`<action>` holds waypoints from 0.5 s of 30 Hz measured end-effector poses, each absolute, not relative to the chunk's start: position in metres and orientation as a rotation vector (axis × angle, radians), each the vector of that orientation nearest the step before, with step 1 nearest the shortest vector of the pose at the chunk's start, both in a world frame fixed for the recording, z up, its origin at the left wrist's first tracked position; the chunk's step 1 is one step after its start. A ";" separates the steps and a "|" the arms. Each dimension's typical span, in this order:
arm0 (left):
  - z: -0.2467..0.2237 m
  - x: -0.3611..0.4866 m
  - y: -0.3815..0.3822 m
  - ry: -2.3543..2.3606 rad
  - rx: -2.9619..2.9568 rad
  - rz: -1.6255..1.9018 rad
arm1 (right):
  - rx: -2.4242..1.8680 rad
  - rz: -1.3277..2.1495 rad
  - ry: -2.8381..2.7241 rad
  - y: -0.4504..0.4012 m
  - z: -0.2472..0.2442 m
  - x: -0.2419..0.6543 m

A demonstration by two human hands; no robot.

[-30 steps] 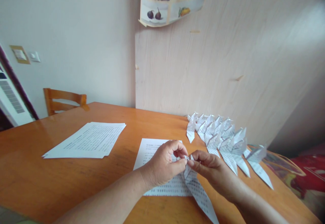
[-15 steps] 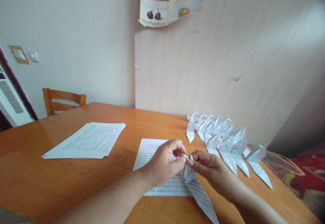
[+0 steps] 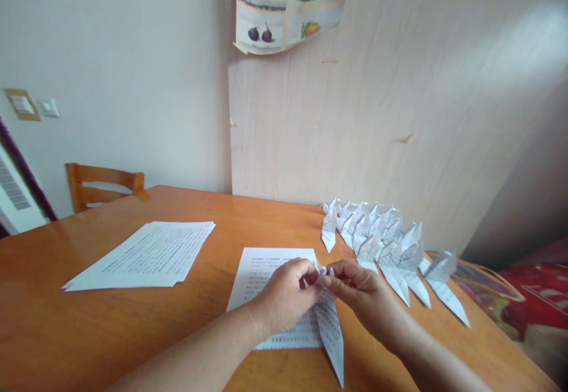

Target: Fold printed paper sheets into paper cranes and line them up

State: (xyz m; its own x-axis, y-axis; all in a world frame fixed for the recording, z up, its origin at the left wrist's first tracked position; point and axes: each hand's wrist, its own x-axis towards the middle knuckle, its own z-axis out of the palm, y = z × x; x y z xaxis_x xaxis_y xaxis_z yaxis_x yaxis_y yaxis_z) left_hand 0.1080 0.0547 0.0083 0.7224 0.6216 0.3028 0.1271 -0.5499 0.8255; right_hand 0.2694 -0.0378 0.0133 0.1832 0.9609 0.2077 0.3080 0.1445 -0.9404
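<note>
Two bare hands meet above a glossy, orange-brown wooden table (image 3: 89, 333), working at a narrow, folded strip of white paper (image 3: 331, 336) printed with rows of dark characters. The left hand (image 3: 286, 294) reaches in from the lower left, its grip pinching the top end of the strip between thumb and curled fingers. The right hand (image 3: 357, 288) reaches in from the lower right, and its grip pinches the same end from the other side, the fingertips of both hands close together; the small folds between them are partly hidden. The strip's long, pointed tail slants down toward the viewer, overlapping the right side of a flat, white printed sheet (image 3: 261, 264) that lies on the table beneath the left hand. Well to the left rests a thin, slightly uneven stack of white printed pages (image 3: 146, 256). To the right, near the far edge, stands a cluster of folded white paper shapes (image 3: 394, 256), each with upright, pointed peaks and many with a flat, tapering strip stretched toward the viewer. Behind the table are a brown wooden chair back (image 3: 102, 176) at left and a pale wood-grain panel (image 3: 319, 125), on which hangs a curling paper poster of painted fruit (image 3: 286, 10).
</note>
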 end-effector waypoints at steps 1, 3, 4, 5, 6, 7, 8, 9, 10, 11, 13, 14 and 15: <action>0.007 0.108 0.055 0.559 2.089 0.737 | -1.369 0.765 -1.337 -0.038 0.013 0.269; 0.006 0.109 0.056 0.551 2.095 0.720 | -1.369 0.763 -1.343 -0.038 0.014 0.269; 0.005 0.109 0.057 0.552 2.094 0.710 | -1.373 0.756 -1.346 -0.038 0.014 0.269; 0.005 0.109 0.057 0.554 2.094 0.701 | -1.381 0.746 -1.345 -0.038 0.015 0.269; 0.004 0.109 0.057 0.556 2.094 0.694 | -1.391 0.733 -1.341 -0.038 0.015 0.270; 0.004 0.109 0.057 0.558 2.094 0.689 | -1.400 0.721 -1.335 -0.038 0.014 0.270; 0.004 0.109 0.057 0.559 2.092 0.686 | -1.410 0.708 -1.328 -0.038 0.014 0.270; 0.004 0.108 0.057 0.560 2.090 0.685 | -1.417 0.695 -1.322 -0.038 0.013 0.271; 0.004 0.108 0.057 0.563 2.088 0.684 | -1.424 0.684 -1.319 -0.038 0.012 0.271; 0.005 0.108 0.056 0.567 2.087 0.684 | -1.427 0.674 -1.319 -0.038 0.012 0.271; 0.005 0.108 0.056 0.571 2.085 0.682 | -1.427 0.660 -1.330 -0.037 0.012 0.271; 0.005 0.108 0.056 0.573 2.084 0.683 | -1.426 0.652 -1.336 -0.038 0.012 0.271; 0.005 0.108 0.056 0.573 2.081 0.681 | -1.424 0.642 -1.339 -0.038 0.012 0.270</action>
State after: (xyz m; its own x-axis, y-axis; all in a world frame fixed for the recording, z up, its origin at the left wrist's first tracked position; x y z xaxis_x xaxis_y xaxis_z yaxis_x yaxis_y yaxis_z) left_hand 0.1081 0.0558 0.0054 0.7464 0.6131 0.2587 0.1498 -0.5335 0.8324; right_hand 0.2702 -0.0376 0.0123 0.2350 0.9371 0.2582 0.3853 0.1541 -0.9098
